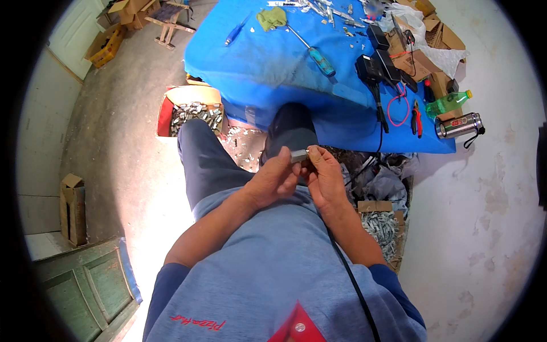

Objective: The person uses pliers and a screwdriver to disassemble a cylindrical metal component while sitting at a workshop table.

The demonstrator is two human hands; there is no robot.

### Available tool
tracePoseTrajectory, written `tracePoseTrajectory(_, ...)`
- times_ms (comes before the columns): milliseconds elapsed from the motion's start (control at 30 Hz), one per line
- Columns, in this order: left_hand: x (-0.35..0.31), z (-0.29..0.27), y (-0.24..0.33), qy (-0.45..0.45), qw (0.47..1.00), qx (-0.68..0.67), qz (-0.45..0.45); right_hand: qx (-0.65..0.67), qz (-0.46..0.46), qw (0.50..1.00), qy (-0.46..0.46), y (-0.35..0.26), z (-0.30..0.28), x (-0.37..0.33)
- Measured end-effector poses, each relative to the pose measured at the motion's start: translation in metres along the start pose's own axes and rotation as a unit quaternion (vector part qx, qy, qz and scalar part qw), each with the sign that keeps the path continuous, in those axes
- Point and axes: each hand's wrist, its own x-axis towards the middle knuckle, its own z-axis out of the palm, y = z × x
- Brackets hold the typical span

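Above my lap, both hands are closed on a small grey metal block [298,155]. My left hand [274,178] grips its left end between thumb and fingers. At the other end, my right hand [323,174] pinches a small bright tip, too tiny to name; its lower fingers curl out of sight. A cardboard box [164,118] beside my left knee holds many similar-looking small metal pieces [196,115]. Ahead of the hands lies a table with a blue cloth [256,74], and on it a screwdriver with a teal handle [322,61].
On the cloth are a blue screwdriver [234,34], a green rag [271,19], black power adapters [377,65], red-handled pliers [417,119], a green bottle [450,104] and a steel flask [459,125]. A box of thin metal parts [380,231] stands right of my right arm.
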Motion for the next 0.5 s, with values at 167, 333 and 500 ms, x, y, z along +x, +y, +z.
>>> tracePoseTrajectory(167, 0.0018, -0.0023, 0.0001, 0.036, 0.999, 0.012, 0.014, 0.003, -0.062, 0.998, 0.003, 0.0020, 0.0023, -0.0048)
tracePoseTrajectory(333, 0.0029, -0.0018, -0.0001, 0.040, 0.999, -0.012, -0.001, 0.011, -0.071, 0.997, 0.016, 0.0052, 0.0039, -0.0038)
tracePoseTrajectory(500, 0.0047, 0.0037, 0.0007, 0.071, 0.995, -0.064, -0.019, 0.031, -0.059, 0.998, -0.010, 0.0062, 0.0050, -0.0040)
